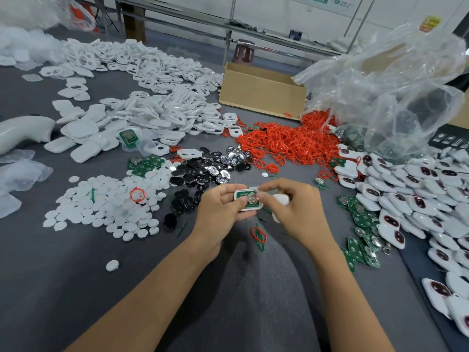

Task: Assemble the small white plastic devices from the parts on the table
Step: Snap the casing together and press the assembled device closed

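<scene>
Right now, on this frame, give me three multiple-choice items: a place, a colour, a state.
1. Where does the pile of red rings lie? A. on the table before the cardboard box B. inside it C. on the floor
2. What colour is the board in the held white shell? A. blue B. green C. black
3. What is the left hand doing? A. lying flat B. out of view C. gripping the shell
Answers: A, the rings spread across the table below the box's front wall; B, green shows around the coin cell; C, its fingers curl round the shell.
</scene>
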`<state>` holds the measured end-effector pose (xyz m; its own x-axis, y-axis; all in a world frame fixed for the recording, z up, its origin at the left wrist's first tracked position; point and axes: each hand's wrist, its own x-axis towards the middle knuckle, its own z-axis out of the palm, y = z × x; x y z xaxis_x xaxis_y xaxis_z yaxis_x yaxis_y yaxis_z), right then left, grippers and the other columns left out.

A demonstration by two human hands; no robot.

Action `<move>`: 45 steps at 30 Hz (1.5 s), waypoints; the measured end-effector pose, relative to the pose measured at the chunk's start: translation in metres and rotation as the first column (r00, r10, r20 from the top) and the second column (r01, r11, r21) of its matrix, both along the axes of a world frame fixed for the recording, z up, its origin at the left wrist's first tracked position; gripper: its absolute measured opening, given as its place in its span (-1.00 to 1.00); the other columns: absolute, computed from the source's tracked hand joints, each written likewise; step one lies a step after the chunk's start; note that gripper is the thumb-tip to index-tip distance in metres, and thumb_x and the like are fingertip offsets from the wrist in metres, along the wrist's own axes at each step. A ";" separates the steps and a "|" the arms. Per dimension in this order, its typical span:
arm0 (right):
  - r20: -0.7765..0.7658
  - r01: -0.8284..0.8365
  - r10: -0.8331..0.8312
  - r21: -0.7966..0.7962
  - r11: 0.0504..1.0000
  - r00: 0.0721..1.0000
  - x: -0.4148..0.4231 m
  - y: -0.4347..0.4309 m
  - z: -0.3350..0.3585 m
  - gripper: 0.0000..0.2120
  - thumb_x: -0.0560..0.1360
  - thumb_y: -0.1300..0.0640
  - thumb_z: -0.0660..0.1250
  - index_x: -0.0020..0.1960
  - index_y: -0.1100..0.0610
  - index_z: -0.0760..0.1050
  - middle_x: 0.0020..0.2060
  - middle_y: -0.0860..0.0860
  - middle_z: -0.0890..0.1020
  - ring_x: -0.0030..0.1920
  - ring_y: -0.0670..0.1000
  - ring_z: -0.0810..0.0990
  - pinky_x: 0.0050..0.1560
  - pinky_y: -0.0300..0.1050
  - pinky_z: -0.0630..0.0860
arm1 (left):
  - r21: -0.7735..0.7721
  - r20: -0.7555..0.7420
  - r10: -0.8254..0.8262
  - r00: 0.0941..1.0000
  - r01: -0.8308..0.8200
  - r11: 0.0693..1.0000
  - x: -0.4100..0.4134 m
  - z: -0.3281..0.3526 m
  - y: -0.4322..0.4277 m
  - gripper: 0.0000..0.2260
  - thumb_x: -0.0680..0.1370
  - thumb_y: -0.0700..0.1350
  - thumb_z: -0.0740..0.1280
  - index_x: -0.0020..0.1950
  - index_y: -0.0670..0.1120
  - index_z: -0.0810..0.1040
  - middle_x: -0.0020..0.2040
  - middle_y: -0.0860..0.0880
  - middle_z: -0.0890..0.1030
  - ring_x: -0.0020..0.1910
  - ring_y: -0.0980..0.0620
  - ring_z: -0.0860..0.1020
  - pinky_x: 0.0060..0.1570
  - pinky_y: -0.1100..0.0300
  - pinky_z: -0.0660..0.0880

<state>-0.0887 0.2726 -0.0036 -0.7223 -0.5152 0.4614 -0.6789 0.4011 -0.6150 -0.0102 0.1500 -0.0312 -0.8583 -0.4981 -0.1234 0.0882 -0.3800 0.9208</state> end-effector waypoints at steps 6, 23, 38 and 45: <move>0.294 0.195 -0.110 -0.275 0.941 0.950 -0.004 0.006 0.006 -0.87 0.45 0.06 0.45 -0.27 0.02 0.65 -0.47 -0.21 0.59 -0.43 -0.26 0.42 -0.36 -0.38 0.33 | -0.009 0.027 0.010 1.000 -0.010 1.000 -0.001 0.000 0.000 -0.85 0.55 -0.41 0.28 0.01 -0.20 0.57 -0.06 -0.17 0.67 -0.13 -0.01 0.68 -0.23 0.26 0.61; 0.520 0.047 0.123 -0.301 0.952 0.845 0.010 -0.013 -0.002 -0.88 0.51 0.29 0.35 -0.04 0.16 0.65 -0.44 0.09 0.55 -0.50 -0.06 0.43 -0.39 -0.22 0.44 | -0.008 0.015 -0.070 0.997 0.070 0.997 0.002 0.004 0.001 -0.64 0.45 -0.54 0.23 0.16 -0.27 0.54 -0.03 -0.18 0.67 -0.10 0.02 0.66 -0.08 0.21 0.63; 0.533 0.071 0.020 -0.150 0.986 0.846 0.004 -0.013 -0.011 -0.87 0.48 0.20 0.42 0.01 0.13 0.67 -0.31 -0.04 0.63 -0.42 -0.15 0.47 -0.36 -0.29 0.43 | 0.045 -0.009 -0.059 0.998 0.059 0.997 0.001 0.004 -0.001 -0.86 0.59 -0.37 0.24 0.07 -0.25 0.57 -0.10 -0.15 0.68 -0.23 0.05 0.67 -0.21 0.24 0.62; 0.792 0.091 0.115 -0.210 0.973 0.599 0.001 -0.009 -0.006 -0.90 0.48 0.30 0.36 -0.07 0.34 0.61 -0.37 0.13 0.58 -0.45 -0.04 0.48 -0.40 -0.29 0.47 | -0.035 -0.004 -0.088 0.996 0.088 0.995 0.003 0.003 0.000 -0.83 0.57 -0.41 0.23 0.04 -0.23 0.57 -0.13 -0.07 0.70 -0.22 0.01 0.69 -0.25 0.23 0.62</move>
<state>-0.0872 0.2640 -0.0100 -0.8469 -0.4928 -0.1997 0.1190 0.1902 -0.9745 -0.0068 0.1503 -0.0281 -0.8997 -0.4242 -0.1029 0.0603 -0.3543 0.9332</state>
